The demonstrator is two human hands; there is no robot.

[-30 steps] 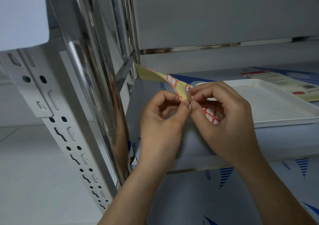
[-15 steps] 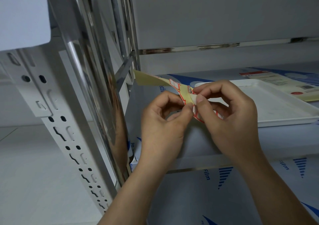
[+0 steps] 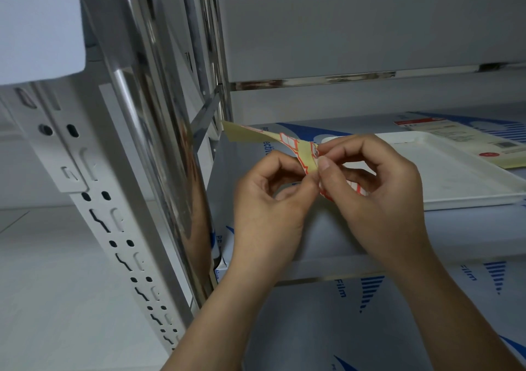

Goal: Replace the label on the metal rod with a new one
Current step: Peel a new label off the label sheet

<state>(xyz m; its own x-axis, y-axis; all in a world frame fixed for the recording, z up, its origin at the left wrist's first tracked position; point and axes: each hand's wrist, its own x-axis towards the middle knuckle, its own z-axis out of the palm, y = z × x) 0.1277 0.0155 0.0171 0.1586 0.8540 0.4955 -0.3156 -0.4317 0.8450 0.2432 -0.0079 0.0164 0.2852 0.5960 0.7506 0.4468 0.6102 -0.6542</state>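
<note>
Yellow backing paper with red-bordered white stickers, the label sheet [image 3: 287,143], is bent between your two hands in front of the shelf. Your left hand [image 3: 270,205] curls its fingers and pinches the lower fold of the sheet against the thumb. Your right hand [image 3: 378,197] pinches the sheet from the other side, thumb and forefinger closed on its folded edge, where one small label [image 3: 315,151] shows at the fingertips; whether that label is lifted off the backing, you cannot tell. More red-edged stickers show behind your right fingers, lower down.

To your left the shiny metal rod [image 3: 159,148] runs upright and slanted across the view, well apart from the sheet, beside a white slotted upright [image 3: 113,222]. No label can be made out on the part of the rod that shows.

A white tray [image 3: 455,177] lies on the shelf [image 3: 370,259] just behind your right hand. Beyond it rests a yellowish printed card [image 3: 461,140] with a red band and a red mark; its print is too small to read. Blue-printed protective film covers the shelf surfaces: "Film" reads on the lower front, and the letters "ectiv" show beside the sheet.
</note>
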